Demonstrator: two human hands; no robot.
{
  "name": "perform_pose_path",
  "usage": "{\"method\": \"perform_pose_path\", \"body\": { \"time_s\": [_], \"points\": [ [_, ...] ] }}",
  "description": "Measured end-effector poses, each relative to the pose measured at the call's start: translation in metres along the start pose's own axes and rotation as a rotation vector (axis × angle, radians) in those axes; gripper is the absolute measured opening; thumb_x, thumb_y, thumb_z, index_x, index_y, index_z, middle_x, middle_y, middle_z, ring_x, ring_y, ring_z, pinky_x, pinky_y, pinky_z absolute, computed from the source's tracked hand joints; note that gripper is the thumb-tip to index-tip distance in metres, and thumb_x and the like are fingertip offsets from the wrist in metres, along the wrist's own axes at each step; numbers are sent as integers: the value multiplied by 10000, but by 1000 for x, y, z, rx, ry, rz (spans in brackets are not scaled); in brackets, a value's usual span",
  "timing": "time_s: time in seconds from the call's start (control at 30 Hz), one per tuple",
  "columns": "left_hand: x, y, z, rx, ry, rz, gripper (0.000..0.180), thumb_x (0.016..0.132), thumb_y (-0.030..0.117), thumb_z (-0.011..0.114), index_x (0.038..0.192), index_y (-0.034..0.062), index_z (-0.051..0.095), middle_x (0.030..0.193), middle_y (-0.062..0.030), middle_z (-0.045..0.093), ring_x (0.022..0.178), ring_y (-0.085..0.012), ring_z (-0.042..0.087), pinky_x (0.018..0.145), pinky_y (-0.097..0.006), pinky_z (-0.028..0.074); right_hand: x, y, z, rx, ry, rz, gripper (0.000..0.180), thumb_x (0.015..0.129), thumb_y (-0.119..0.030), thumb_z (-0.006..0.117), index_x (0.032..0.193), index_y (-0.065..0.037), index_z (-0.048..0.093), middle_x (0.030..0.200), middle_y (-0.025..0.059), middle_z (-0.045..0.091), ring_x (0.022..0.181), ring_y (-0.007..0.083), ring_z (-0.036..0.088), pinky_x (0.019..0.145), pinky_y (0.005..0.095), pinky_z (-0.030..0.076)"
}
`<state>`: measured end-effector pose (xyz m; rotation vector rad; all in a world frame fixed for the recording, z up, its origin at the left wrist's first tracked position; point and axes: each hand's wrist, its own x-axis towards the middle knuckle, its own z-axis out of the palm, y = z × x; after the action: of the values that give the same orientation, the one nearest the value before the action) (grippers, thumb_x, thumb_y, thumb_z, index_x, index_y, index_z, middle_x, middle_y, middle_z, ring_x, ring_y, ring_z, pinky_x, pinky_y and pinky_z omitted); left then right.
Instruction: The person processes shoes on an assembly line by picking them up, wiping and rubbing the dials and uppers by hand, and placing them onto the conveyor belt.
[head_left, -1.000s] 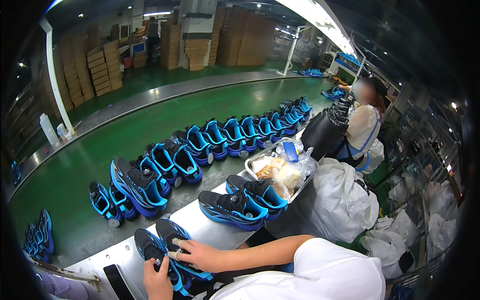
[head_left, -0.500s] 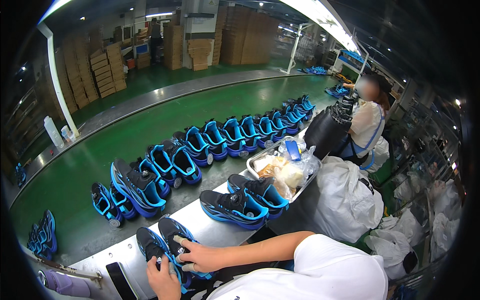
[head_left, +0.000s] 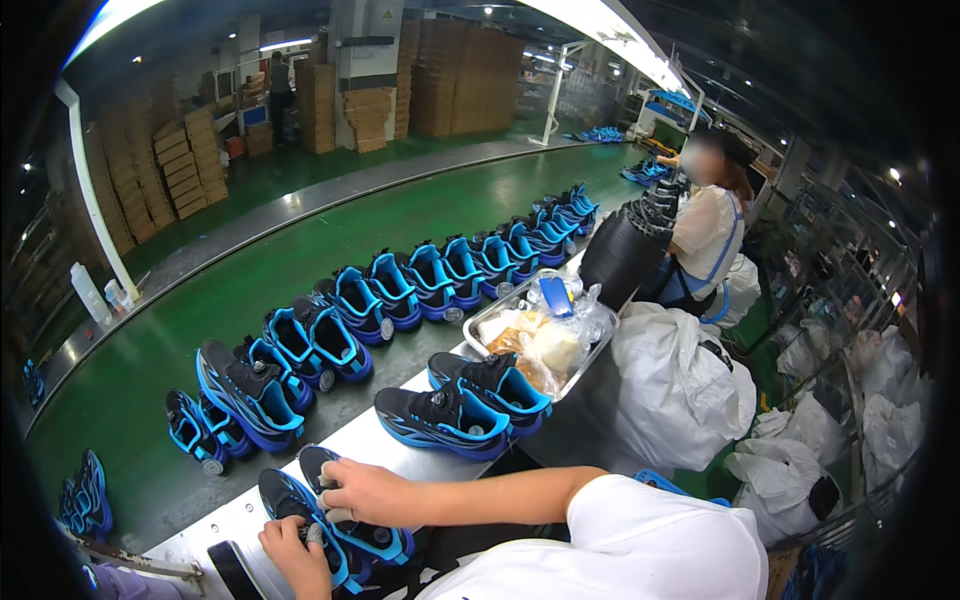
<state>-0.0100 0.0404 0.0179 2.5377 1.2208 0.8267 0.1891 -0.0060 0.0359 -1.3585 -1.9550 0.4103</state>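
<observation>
Right hand (head_left: 365,492): fingers bent and drawn in narrow over the tongue of the right-side shoe (head_left: 393,549), holding it there, as far as I can see; how firmly, I cannot tell.
Left hand (head_left: 293,553): curled onto the upper of the left-side shoe (head_left: 285,490), fingertips near its tongue (pale wraps cover some fingertips on both hands).
Where the pair sits: side by side along the near edge of the silver counter (head_left: 345,437), toes pointing away, heels toward the person.
Step in hand: adjusting or checking the fastenings on top, I'd judge.
Next move: seems to call for steadying each shoe while its tongue is set straight, without nudging either over the edge.
Shoes' look: black uppers, bright blue trim and collar lining, deeper blue soles; a pale round patch shows inside the right-side one.
Shoes nearby: a matching pair (head_left: 430,415) near on the counter, and a long row of shoes (head_left: 395,288) beyond.
</observation>
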Motion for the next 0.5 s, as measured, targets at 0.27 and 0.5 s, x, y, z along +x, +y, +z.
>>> {"method": "perform_pose_path", "body": {
  "time_s": [0.27,0.5],
  "points": [
    [3,-19,2,-333,-144,-167,188,785,116,701,947,49,632,846,-109,576,763,-264,538,707,-353,442,-8,13,5,25,-344,107,313,833,-108,628,1134,-90,542,981,178,444,813,365,567,730,440,466],
    [6,5,4,-245,-106,-218,194,798,115,686,971,46,634,895,-122,543,758,-249,543,682,-336,453,-13,19,20,99,-232,226,341,857,-127,622,1177,-77,515,1051,209,431,862,410,581,752,435,486]
  ]
}}
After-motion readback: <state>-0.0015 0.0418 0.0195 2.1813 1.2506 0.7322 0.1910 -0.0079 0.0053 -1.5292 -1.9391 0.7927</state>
